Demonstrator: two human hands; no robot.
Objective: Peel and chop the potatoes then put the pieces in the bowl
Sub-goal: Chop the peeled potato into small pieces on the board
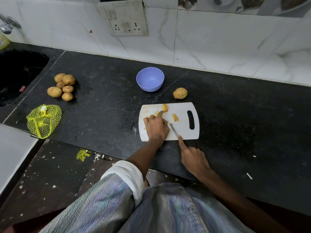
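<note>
A white cutting board lies on the black counter and carries several yellow potato pieces. My left hand rests on the board over some pieces, its index finger stretched toward a slice at the far edge. My right hand grips a small knife, index finger along its spine, blade tip on the board beside my left hand. A partly peeled potato sits behind the board. The purple bowl stands empty further back. Several unpeeled potatoes lie at the left.
A yellow net bag lies at the counter's front left. A dark sink is at the far left under a tap. A socket panel is on the tiled wall. Net scraps lie on the floor.
</note>
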